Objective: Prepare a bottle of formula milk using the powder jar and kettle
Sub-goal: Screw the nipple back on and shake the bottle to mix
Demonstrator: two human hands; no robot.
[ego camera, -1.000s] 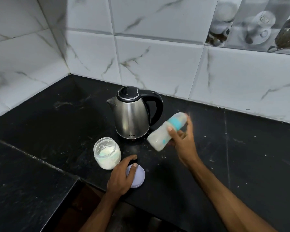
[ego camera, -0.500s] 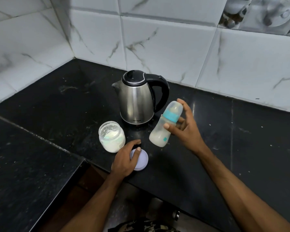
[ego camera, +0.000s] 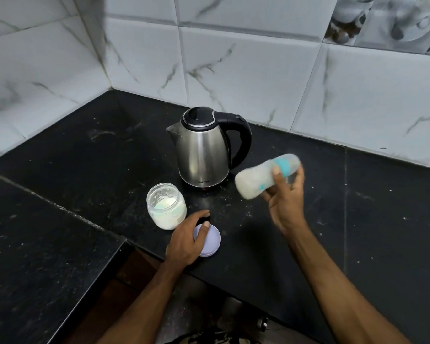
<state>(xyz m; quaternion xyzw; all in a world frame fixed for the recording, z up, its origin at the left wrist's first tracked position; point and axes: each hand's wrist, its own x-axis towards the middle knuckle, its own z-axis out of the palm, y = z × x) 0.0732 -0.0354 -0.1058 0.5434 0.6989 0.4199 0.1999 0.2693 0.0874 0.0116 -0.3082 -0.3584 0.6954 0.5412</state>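
My right hand (ego camera: 284, 197) grips a baby bottle (ego camera: 256, 178) with a teal collar and a clear cap. The bottle is tilted almost flat above the counter, blurred, with whitish milk inside. A steel kettle (ego camera: 204, 155) with a black lid and handle stands just left of it. In front of the kettle stands an open glass jar (ego camera: 166, 206) of white powder. My left hand (ego camera: 186, 238) rests on the jar's lilac lid (ego camera: 209, 240), which lies flat near the counter's front edge.
The black stone counter (ego camera: 358, 219) runs into a corner of white marble-look wall tiles (ego camera: 233, 70). A second black slab (ego camera: 35, 244) lies at the left, with a gap down to the floor between my arms.
The bottle has swung from near upright to almost flat, as it was a second ago. My left hand stays on the lid. The camera view has shifted a little.
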